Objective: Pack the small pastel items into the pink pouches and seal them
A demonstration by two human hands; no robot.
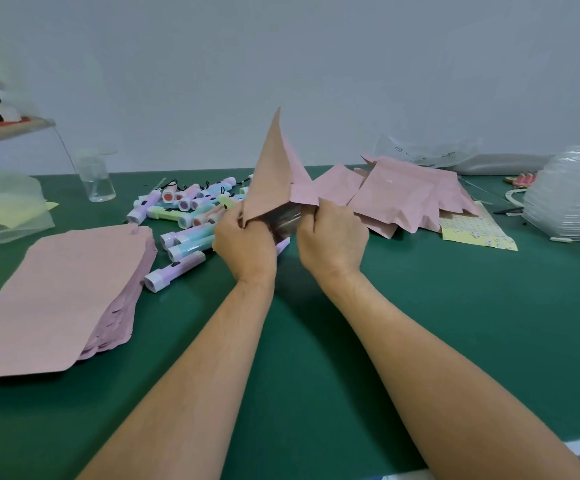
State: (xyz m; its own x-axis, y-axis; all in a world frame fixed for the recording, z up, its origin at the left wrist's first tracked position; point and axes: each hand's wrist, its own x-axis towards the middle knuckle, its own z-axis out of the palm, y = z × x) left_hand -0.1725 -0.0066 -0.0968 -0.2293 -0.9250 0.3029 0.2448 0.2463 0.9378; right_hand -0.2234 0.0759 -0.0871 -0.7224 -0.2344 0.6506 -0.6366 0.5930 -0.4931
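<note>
Holding one pink pouch (274, 178) above the green counter (420, 323), you've got both hands clamped on its mouth. Your left hand (243, 244) grips the left lip, your right hand (332, 237) pinches the right lip, and the opening gapes toward you, silvery lining showing. The pouch's far corner points straight up. Both bare forearms reach forward and converge, wrists close together.

Now the count. There's one stack of flat pouches (60, 289) at your left. One heap of puffed pouches (403, 195) sits behind your right hand, at least four, overlapping too much for an exact number. Left of your hands is a jumble of pastel items (184, 209), well over a dozen. One lilac item (174, 273) lies apart, nearest you. Add one clear bottle (96, 178) at the back left and one yellow dotted sheet (479, 233) to the right.
</note>
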